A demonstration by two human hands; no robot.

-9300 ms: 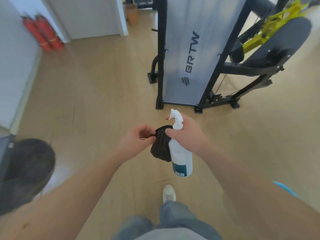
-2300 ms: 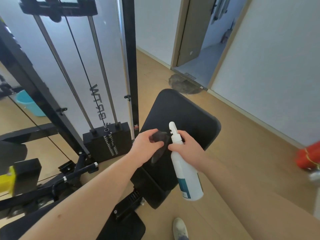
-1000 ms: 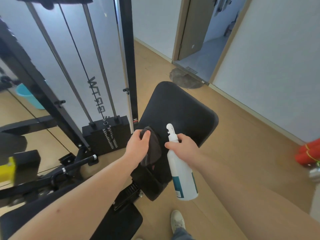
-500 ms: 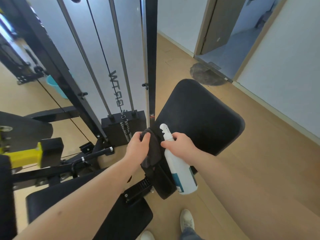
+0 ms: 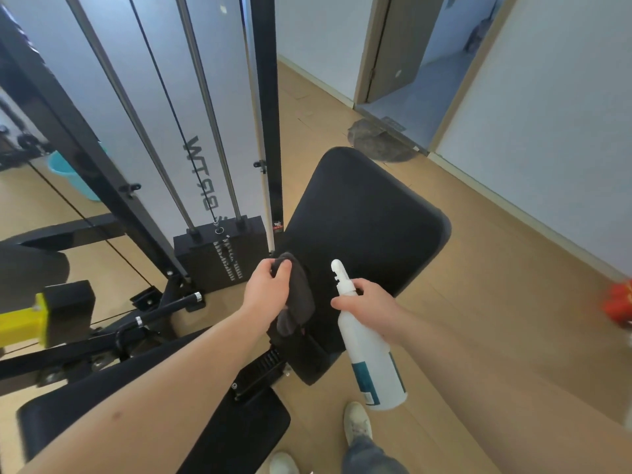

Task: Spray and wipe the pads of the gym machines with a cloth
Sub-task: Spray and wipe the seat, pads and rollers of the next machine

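A large black back pad (image 5: 369, 213) of a gym machine tilts up in front of me. My left hand (image 5: 266, 289) grips a dark grey cloth (image 5: 297, 299) that hangs over the pad's lower left edge. My right hand (image 5: 369, 299) holds a white spray bottle (image 5: 369, 357) with a teal label by its neck, nozzle pointing up and away, over the pad's lower part. A black seat pad (image 5: 239, 436) lies below, near my feet.
The machine's black frame (image 5: 270, 107), chrome guide rods (image 5: 208, 107) and weight stack (image 5: 222, 254) stand left of the pad. A yellow part (image 5: 20, 323) sits far left. An open doorway (image 5: 417, 63) and dark mat (image 5: 379, 142) lie behind; red extinguishers (image 5: 619, 302) at right.
Since half a second ago my hands drew slightly apart, the cloth hand staying at the pad's lower left edge. Earlier I walked round the machine to this pad.
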